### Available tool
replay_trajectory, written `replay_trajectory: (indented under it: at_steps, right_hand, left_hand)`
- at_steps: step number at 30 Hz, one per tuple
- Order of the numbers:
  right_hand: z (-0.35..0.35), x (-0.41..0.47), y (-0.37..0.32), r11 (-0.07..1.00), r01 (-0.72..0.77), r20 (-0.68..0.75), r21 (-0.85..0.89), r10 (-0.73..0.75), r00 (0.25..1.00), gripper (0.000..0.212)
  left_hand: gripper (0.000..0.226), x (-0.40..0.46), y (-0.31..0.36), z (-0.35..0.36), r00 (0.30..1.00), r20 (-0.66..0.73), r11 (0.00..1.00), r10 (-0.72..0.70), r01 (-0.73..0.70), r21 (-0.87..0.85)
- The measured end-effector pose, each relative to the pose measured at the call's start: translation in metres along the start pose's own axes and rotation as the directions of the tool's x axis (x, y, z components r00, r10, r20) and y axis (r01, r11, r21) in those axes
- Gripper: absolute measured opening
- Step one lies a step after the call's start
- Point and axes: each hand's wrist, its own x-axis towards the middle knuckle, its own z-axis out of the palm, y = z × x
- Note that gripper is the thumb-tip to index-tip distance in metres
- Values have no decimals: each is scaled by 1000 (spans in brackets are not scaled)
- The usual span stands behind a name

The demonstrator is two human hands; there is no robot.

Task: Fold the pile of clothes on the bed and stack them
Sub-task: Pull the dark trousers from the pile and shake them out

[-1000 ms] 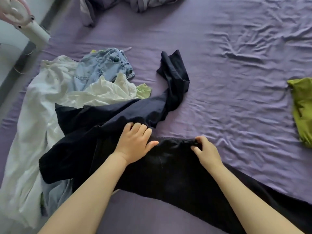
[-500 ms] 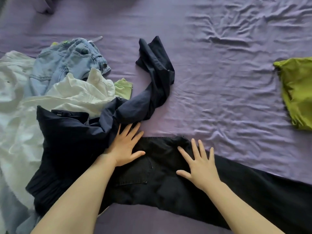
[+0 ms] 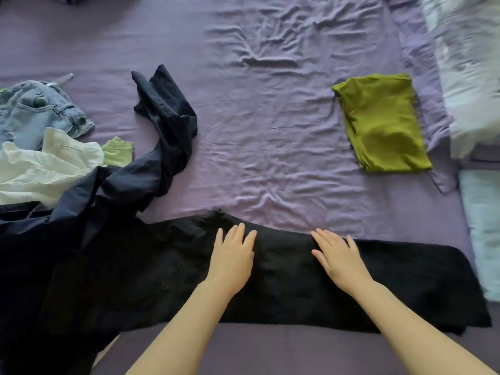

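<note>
Wrinkled purple bed sheet point(image 3: 270, 136) — pillows point(image 3: 470, 77) right

Soft, even daylight is filling the scene, moderately bright, no hard glare. The black trousers point(image 3: 297, 280) are reading as a near-flat dark mass, fabric detail mostly lost. Creases in the purple bedsheet point(image 3: 270, 117) are casting faint shadows. The pale bedding point(image 3: 470, 77) at the right edge is smearing with motion blur and looking washed out. Wide-angle distortion is bending the frame edges. Overall sharpness is slightly soft.
</note>
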Motion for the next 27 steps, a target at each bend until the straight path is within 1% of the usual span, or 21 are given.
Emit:
replay_trajectory:
  at_steps: [4, 8, 10, 12, 14, 16, 18, 19, 20, 22, 24, 25, 27]
  right_hand:
    - [-8, -9, 63, 994, -108, -19, -12, 108, 994, 48]
    - [-14, -14, 104, 984, -175, -33, -19, 174, 984, 42]
    - [-17, -17, 118, 990, -140, -83, 7, 141, 987, 36]
    - [-19, -21, 130, 995, -69, -136, 78, 79, 988, 30]
    - [-22, -28, 141, 989, -30, -131, 142, 49, 990, 25]
    - [-25, -36, 153, 990, -24, -102, 137, 38, 994, 23]
    - [-28, -43, 165, 994, -6, -100, 107, 17, 995, 24]
    - [-29, -47, 169, 992, 18, -108, 128, -4, 994, 26]
    - [-32, -51, 170, 980, 42, -112, 193, -21, 993, 27]
    - [-38, -59, 163, 924, 58, -65, 379, -36, 997, 28]
    - [-38, -66, 146, 883, 89, -45, 461, -77, 996, 27]
    - [-34, -69, 135, 873, 102, -40, 477, -95, 995, 25]
    - [-16, -74, 113, 847, 105, -29, 522, -106, 994, 18]
  left_hand:
    - [48, 29, 76, 5, 993, 6, 990, 115, -114, -87]
    - [45, 54, 127, 6, 993, 66, 975, 97, -81, -206]
    - [45, 62, 145, 8, 994, 77, 967, 79, -57, -250]
    - [47, 68, 162, 9, 993, 85, 964, 78, -54, -261]
    - [49, 71, 179, 9, 991, 94, 967, 98, -73, -243]
    - [41, 72, 192, 8, 986, 101, 971, 130, -106, -215]
    - [29, 70, 198, 4, 980, 120, 963, 162, -130, -238]
    - [26, 67, 198, 1, 975, 144, 952, 168, -123, -280]
    - [23, 63, 195, -3, 969, 176, 937, 171, -105, -332]
    - [21, 53, 183, -11, 955, 243, 894, 170, -45, -447]
    - [27, 39, 167, -18, 942, 300, 864, 149, 24, -504]
    - [28, 31, 159, -20, 934, 329, 867, 137, 47, -495]
    - [23, 18, 146, -19, 928, 360, 908, 98, 64, -414]
